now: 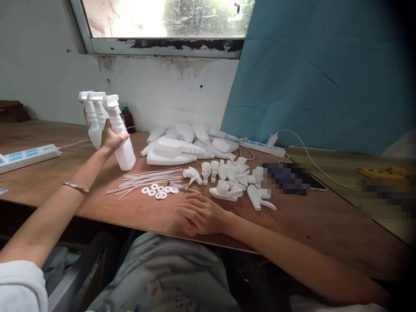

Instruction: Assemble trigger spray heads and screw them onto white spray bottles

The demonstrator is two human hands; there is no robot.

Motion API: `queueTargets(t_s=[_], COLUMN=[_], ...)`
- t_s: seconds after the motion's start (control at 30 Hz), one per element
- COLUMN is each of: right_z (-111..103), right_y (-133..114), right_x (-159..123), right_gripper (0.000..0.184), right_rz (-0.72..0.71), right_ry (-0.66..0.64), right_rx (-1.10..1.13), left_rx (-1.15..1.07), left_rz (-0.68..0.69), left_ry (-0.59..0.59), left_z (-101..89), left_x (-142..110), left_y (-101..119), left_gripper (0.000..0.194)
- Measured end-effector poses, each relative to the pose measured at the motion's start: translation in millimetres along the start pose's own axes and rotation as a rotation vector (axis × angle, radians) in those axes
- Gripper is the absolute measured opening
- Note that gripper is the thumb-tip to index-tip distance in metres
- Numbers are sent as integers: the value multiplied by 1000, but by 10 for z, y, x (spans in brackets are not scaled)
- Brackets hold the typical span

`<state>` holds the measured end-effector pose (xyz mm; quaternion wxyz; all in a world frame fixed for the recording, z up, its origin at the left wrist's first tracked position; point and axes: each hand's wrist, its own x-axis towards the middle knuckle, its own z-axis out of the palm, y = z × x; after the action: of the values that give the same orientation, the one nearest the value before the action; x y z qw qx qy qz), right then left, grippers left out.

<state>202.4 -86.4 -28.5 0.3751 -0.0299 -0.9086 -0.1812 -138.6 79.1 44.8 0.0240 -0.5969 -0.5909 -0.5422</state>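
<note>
My left hand [112, 138] is closed round a white spray bottle [124, 149] with a trigger head, at the left of the table. More assembled spray bottles [94, 115] stand just behind it, partly hidden. My right hand [203, 214] rests palm down near the table's front edge, fingers loosely bent and slightly apart, nothing seen in it. Just beyond it lies a thin clear-handled screwdriver-like tool [183, 187]. White ring washers [159, 190] and thin white tubes [146, 178] lie left of that. White trigger heads [227, 190] are spread beyond and to the right of my right hand.
White bottles without heads [177, 147] lie piled toward the wall. Power strips [29, 157] sit at the left and, with a plugged charger, at the back right [263, 147]. A dark bottle with a green cap [128, 120] stands behind. A phone [318, 183] lies at the right.
</note>
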Motion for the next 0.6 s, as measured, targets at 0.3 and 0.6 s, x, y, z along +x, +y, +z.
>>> queueTargets(t_s=[0.3,0.6], right_z=[-7,6], right_y=[2,1], right_x=[3,-15], right_gripper=[30,29], right_rz=[22,52], right_ry=[-18,-50], right_rx=[19,28], left_rx=[301,539], left_rz=[-106,-126], left_ry=[3,-204], left_z=[-106,-177], left_x=[-251,-521], left_y=[118,60], left_gripper=[67,76])
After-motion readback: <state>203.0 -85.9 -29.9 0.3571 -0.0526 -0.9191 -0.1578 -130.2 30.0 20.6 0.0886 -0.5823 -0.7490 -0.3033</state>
